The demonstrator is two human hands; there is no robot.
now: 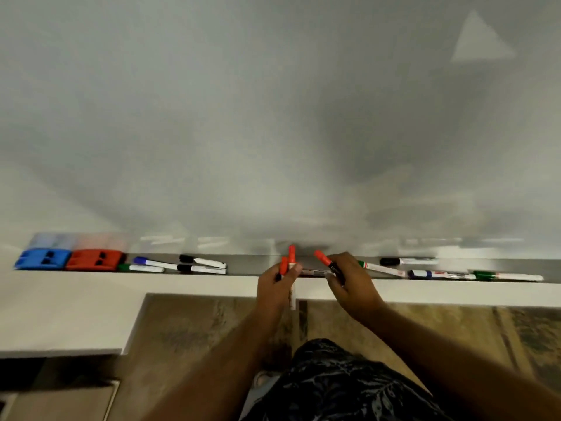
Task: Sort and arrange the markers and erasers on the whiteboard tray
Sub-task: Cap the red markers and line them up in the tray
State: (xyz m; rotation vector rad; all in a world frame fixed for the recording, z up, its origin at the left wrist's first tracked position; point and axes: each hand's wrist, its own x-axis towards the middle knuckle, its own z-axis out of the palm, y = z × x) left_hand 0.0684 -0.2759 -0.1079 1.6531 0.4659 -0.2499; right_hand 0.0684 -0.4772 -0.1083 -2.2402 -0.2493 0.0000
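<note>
Head view: both hands were held over the middle of the tray (252, 264), below the whiteboard (273, 117). The left hand (277, 285) was closed around two red-capped markers (287, 262), held upright with caps pointing up. The right hand (352, 284) was curled around a third red marker (326, 261), tilted up and to the left. A further marker (314, 272), blurred, lay on the tray between the hands. At the tray's left end a blue eraser (42, 258) and a red eraser (94, 259) were set side by side, touching. Just right of them lay four markers (182, 265); four more (440, 270) lay right of the hands.
</note>
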